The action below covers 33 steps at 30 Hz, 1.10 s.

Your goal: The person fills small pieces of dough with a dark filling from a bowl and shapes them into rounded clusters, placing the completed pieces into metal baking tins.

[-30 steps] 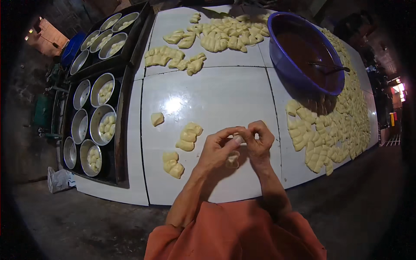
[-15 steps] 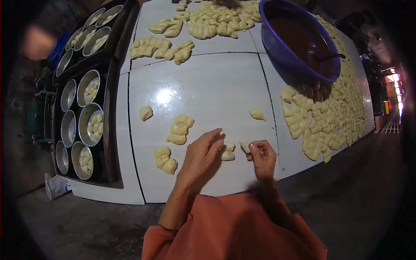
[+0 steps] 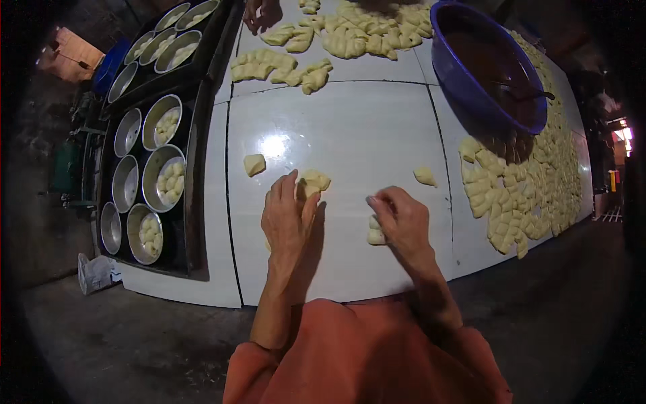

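Observation:
My left hand (image 3: 286,215) reaches over the dough pieces on the left of the white table, its fingers stretched and apart. By its thumb and fingertips lies a joined piece of pale dough (image 3: 314,180); another piece is mostly hidden under the hand. My right hand (image 3: 402,219) is curled, thumb near the bent fingers, and whether it holds anything is hidden. Beside and partly under it sit small rolled dough pieces (image 3: 375,232). One loose dough lump (image 3: 254,164) lies beyond my left hand, another lump (image 3: 424,176) beyond my right.
Round metal pans (image 3: 163,178), some with dough balls, stand in dark trays along the left. A purple basin (image 3: 444,64) of brown liquid with a utensil stands back right, amid a sheet of cut dough (image 3: 508,202). More dough (image 3: 350,40) and another person's hand (image 3: 259,13) are at the far side.
My left hand has moved left from the rolled pieces to the joined dough. My right hand, which held a dough piece, is now over the rolled pieces. The view has shifted; another person's hand appears.

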Each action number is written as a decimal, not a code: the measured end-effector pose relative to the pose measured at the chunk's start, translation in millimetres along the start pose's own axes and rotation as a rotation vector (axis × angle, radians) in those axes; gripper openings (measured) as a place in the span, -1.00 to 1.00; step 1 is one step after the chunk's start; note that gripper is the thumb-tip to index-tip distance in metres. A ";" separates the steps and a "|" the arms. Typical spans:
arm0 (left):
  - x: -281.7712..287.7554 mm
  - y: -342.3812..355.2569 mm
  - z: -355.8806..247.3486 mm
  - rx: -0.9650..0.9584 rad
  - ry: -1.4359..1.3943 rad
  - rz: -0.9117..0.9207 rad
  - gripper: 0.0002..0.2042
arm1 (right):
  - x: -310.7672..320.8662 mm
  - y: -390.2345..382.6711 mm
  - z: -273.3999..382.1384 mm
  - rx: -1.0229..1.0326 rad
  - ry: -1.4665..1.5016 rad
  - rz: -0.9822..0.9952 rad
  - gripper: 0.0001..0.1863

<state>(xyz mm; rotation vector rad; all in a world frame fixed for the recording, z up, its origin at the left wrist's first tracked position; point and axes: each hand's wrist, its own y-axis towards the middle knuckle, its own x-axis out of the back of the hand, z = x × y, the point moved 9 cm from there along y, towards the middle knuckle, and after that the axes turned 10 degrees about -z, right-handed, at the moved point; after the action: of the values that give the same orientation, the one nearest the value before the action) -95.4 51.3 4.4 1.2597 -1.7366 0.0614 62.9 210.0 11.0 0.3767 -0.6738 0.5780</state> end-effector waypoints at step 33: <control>-19.3 -10.9 -1.9 -0.086 0.142 0.100 -0.54 | 49.2 18.3 -56.4 -0.395 1.485 -0.108 -0.76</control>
<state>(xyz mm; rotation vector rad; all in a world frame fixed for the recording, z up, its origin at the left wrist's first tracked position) -85.7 60.9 -13.2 1.0801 -1.6609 0.1300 109.7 270.9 6.0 -0.4114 0.6655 0.4551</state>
